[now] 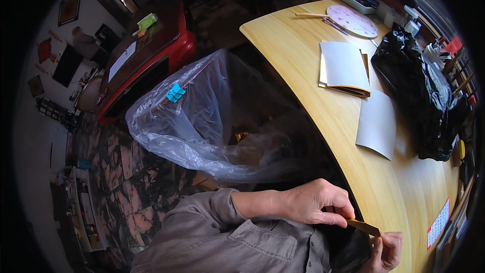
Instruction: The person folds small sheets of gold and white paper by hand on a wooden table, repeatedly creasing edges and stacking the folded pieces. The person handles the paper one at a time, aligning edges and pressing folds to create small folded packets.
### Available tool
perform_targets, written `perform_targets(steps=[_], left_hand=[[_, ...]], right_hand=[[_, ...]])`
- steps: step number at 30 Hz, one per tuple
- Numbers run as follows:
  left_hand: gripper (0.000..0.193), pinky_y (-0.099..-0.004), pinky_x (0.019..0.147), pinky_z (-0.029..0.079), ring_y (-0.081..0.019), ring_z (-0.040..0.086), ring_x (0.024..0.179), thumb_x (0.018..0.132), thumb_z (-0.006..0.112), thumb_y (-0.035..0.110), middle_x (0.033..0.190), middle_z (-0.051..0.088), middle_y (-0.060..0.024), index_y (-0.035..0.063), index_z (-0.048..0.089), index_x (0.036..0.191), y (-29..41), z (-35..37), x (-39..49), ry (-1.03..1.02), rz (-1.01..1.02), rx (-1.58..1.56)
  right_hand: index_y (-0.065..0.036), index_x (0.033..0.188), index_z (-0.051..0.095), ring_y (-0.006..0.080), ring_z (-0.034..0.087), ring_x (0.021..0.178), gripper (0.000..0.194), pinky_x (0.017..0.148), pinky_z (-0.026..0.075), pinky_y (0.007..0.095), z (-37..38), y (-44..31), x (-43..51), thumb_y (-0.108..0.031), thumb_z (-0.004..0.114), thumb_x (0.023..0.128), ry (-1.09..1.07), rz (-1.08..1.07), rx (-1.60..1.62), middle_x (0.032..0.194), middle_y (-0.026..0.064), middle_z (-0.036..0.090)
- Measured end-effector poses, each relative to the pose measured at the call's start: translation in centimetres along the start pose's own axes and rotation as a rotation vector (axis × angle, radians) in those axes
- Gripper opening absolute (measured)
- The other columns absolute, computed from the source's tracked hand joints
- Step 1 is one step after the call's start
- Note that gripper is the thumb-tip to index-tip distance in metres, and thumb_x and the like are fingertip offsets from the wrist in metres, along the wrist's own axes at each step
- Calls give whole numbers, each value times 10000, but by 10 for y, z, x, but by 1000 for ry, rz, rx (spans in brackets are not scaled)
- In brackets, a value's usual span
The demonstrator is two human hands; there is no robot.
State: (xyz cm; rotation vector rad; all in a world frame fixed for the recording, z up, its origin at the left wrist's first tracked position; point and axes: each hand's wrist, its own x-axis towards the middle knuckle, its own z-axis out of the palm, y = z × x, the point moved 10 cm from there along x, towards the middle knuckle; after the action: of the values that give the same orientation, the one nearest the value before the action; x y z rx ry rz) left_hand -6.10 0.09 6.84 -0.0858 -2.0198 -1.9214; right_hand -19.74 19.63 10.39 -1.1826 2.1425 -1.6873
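My left hand (322, 203) reaches in from the left, its thumb and fingertips pinching one end of a small folded piece of gold-brown paper (363, 227). At the other end of that piece, my right hand (387, 250) grips it between thumb and finger; the frame's lower edge cuts off part of this hand. Both hands are near the wooden desk's edge, in front of my shirt. On the desk (341, 129) lie a stack of pale sheets with gold-brown edges (344, 63) and a loose curved pale sheet (377, 125).
A clear plastic bag (182, 132) hangs wide open beside the desk, a blue clip (175, 93) on its rim and gold pieces (241, 135) inside. A black plastic bag (413, 94) and a round fan (352, 21) are on the desk. Beyond a red table (151, 68) stands a person (89, 43).
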Motion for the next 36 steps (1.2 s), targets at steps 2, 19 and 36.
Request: perform_targets(steps=[2,19,36], left_hand=[[224,-325,752,600,-219,765,887,962,831,52,1012,770,-68,47,790,1182,9,1,-1,22,77,68],[88,-298,655,639,-198,765,939,854,754,36,987,735,-15,70,746,935,72,-3,-15,266,598,699],[191,-356,717,565,-248,705,836,868,861,0,925,735,-39,82,777,1019,41,-16,-5,278,219,449]], right_hand=[[41,1039,781,221,672,871,106,793,546,333,1,1,0,87,787,943,-9,10,15,959,139,736],[32,1064,759,190,665,961,176,881,533,308,35,31,-13,78,810,902,-336,457,483,1073,115,704],[69,1137,769,263,739,919,236,807,640,349,20,-12,-10,191,738,937,-79,-141,-106,1069,199,736]])
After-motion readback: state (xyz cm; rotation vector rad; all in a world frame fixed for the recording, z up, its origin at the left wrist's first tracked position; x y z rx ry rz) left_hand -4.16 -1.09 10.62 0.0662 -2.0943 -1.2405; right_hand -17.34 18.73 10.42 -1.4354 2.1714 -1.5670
